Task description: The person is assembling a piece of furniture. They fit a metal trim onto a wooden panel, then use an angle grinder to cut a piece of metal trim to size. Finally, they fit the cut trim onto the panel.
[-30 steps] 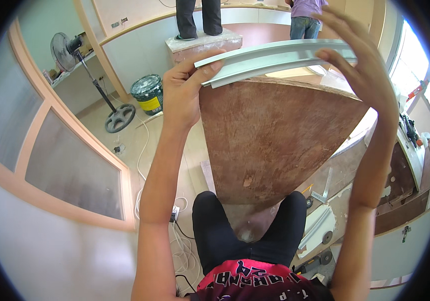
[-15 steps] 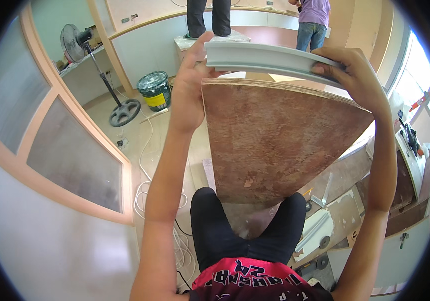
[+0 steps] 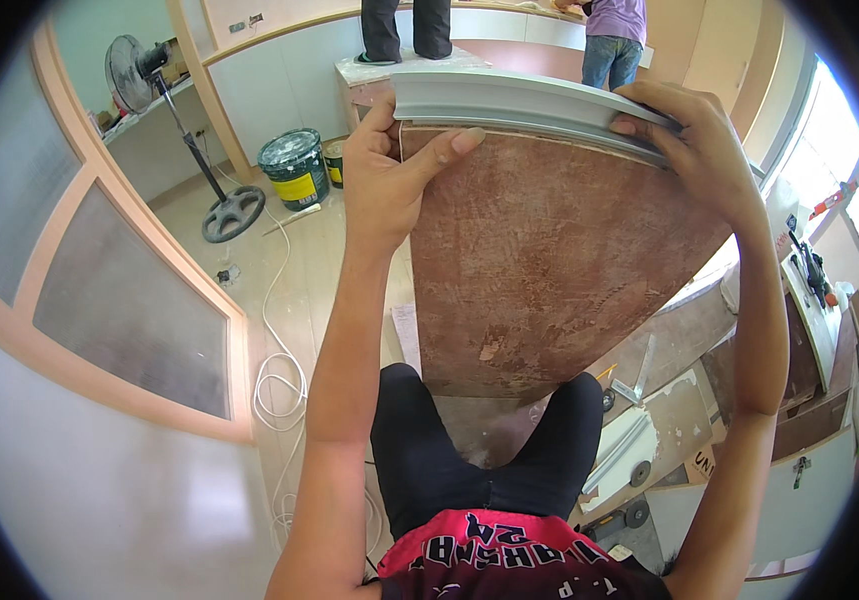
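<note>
A tall brown board (image 3: 539, 270) stands upright in front of me, its lower end between my legs. A grey metal channel (image 3: 519, 105) sits along the board's top edge. My left hand (image 3: 384, 170) grips the channel's left end, thumb laid across the board's face. My right hand (image 3: 694, 135) presses down on the channel's right end, fingers curled over it.
A standing fan (image 3: 184, 130) and paint buckets (image 3: 294, 168) are on the floor at the left, with a white cable (image 3: 274, 370) trailing along it. Two people (image 3: 609, 40) stand at the back. A glazed partition (image 3: 129, 300) runs on my left; tools and offcuts (image 3: 649, 440) lie at the right.
The channel was held tilted above the board; it has come down and now sits seated on the top edge. Both hands moved down with it.
</note>
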### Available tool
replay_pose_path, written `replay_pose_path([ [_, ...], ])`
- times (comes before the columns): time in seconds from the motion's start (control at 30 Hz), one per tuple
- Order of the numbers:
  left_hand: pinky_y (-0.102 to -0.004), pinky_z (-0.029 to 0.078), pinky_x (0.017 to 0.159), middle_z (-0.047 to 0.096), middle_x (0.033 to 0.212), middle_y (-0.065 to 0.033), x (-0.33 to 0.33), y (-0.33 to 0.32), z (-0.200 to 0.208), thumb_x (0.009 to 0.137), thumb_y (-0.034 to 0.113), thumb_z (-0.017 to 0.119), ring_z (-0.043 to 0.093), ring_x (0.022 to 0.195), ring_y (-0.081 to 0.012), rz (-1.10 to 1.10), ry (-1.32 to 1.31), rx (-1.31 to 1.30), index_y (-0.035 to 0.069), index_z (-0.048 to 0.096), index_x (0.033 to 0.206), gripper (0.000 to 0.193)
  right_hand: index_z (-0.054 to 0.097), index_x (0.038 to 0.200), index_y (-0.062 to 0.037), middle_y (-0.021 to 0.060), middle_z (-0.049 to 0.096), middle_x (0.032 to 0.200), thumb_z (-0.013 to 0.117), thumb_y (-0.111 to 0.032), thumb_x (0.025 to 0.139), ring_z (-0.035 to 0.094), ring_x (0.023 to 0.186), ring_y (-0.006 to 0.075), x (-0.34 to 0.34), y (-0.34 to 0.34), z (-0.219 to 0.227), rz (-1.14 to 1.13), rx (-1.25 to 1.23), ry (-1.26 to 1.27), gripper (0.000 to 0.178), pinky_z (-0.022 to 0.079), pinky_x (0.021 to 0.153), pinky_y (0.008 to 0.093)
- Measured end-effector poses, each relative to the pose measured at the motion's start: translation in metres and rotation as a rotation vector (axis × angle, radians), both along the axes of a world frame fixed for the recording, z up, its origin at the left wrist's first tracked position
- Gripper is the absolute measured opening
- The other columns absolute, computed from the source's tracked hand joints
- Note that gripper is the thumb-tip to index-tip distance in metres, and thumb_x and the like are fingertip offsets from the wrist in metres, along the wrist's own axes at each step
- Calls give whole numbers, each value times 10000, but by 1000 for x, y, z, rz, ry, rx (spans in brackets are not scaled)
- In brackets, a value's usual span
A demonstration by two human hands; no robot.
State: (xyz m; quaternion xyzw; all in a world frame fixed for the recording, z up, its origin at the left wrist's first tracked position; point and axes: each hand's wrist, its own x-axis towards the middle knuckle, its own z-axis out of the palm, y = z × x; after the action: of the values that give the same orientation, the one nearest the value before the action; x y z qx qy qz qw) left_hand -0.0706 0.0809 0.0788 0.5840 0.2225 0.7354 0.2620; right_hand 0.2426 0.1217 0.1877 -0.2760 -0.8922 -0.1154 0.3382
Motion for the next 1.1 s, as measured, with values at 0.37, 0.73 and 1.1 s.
replay_pose_path([
  [0.37, -291, 598, 935, 798, 1160, -100, 13, 7, 2, 858, 58, 943, 756, 1039, -158, 57, 33, -103, -43, 706, 1353, 558, 791, 1185, -23, 198, 785, 1004, 756, -237, 1012, 746, 902, 358, 10, 4, -5, -16, -26, 30, 277, 561, 877, 423],
  [0.73, -271, 626, 935, 811, 1170, -121, 14, 14, -7, 851, 12, 935, 778, 1045, -152, 70, -22, -62, -66, 696, 1336, 547, 786, 1140, -47, 202, 761, 977, 714, -203, 1020, 702, 871, 405, 20, 14, 1, 9, -5, -49, 210, 541, 849, 456],
  [1.1, -315, 552, 1092, 707, 1403, -151, 4, 3, -9, 904, 47, 907, 692, 1266, -191, 112, -41, 103, -45, 542, 1498, 704, 753, 1269, -97, 199, 762, 1007, 696, -263, 1041, 711, 945, 445, 1, 20, -3, 61, 109, -118, 288, 544, 856, 508],
])
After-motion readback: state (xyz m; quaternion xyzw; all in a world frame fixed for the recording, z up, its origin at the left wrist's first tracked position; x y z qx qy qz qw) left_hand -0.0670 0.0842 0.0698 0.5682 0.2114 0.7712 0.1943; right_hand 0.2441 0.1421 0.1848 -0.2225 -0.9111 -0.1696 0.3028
